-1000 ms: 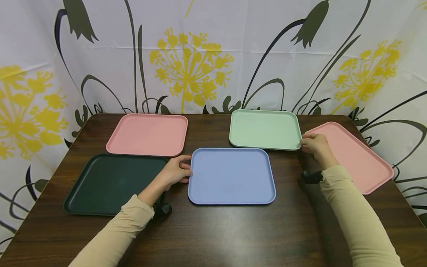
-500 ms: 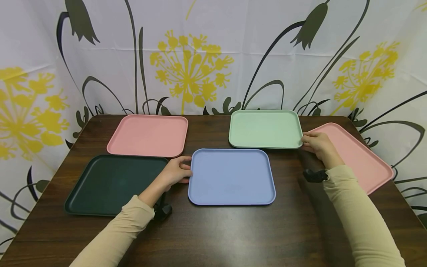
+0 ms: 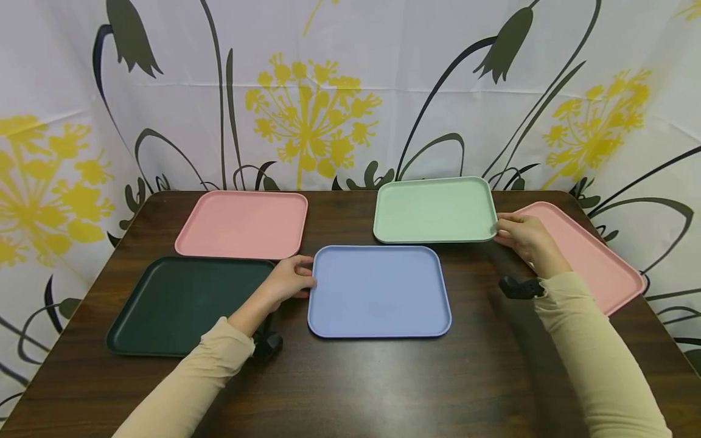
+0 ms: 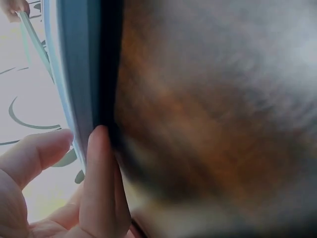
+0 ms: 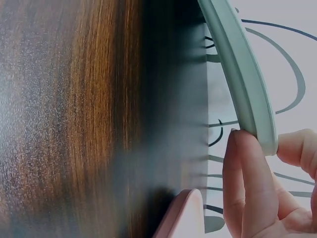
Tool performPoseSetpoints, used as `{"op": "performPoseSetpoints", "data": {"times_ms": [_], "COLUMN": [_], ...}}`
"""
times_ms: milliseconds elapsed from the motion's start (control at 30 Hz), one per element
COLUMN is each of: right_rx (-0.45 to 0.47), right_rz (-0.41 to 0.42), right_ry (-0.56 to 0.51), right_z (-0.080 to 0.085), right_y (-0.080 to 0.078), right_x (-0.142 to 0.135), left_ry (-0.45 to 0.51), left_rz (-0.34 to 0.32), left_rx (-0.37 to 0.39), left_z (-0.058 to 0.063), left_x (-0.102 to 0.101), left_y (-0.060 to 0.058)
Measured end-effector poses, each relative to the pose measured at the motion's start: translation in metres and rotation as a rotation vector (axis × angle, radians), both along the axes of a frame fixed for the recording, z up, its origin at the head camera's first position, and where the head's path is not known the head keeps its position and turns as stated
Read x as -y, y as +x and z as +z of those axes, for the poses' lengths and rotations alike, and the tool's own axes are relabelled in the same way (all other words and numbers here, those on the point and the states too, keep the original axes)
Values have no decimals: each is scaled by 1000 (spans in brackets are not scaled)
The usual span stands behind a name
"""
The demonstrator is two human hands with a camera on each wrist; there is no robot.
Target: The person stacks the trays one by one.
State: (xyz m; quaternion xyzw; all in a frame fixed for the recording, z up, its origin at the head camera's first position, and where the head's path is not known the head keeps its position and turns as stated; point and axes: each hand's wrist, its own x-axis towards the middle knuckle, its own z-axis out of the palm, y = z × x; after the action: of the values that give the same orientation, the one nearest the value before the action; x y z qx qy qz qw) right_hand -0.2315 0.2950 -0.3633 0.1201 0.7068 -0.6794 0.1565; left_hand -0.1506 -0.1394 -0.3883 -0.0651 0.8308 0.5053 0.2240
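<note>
A light blue rectangular tray (image 3: 380,292) lies in the middle of the table. My left hand (image 3: 286,281) pinches its left edge; in the left wrist view the thumb (image 4: 54,147) is at the rim and the fingers (image 4: 100,183) press its outer side. Behind it, a mint green tray (image 3: 435,210) is held at its right end by my right hand (image 3: 527,240). The right wrist view shows the thumb (image 5: 292,147) on one face and fingertips on the other, with the green tray raised off the wood.
A pink tray (image 3: 243,224) lies at the back left, with a dark green tray (image 3: 186,307) in front. Another pink tray (image 3: 588,258) sits angled by my right forearm. Behind the brown table (image 3: 383,389) hangs a flower-patterned cloth (image 3: 350,91).
The right end of the mint green tray has risen and turned slightly away with my right hand. My left hand and the blue tray keep their place.
</note>
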Motion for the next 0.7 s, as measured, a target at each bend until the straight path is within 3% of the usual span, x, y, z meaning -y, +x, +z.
{"op": "performPoseSetpoints", "data": {"times_ms": [233,700], "right_rx": [-25,-27], "right_rz": [-15,-24], "right_ry": [-38,-11], "right_z": [-1,4], "right_y": [3,1], "right_x": [1,10], "left_ry": [-28,43], "left_rz": [0,132], "left_rx": [-39,-197], "left_z": [8,28], "left_x": [1,-12], "left_y": [-14,-53]}}
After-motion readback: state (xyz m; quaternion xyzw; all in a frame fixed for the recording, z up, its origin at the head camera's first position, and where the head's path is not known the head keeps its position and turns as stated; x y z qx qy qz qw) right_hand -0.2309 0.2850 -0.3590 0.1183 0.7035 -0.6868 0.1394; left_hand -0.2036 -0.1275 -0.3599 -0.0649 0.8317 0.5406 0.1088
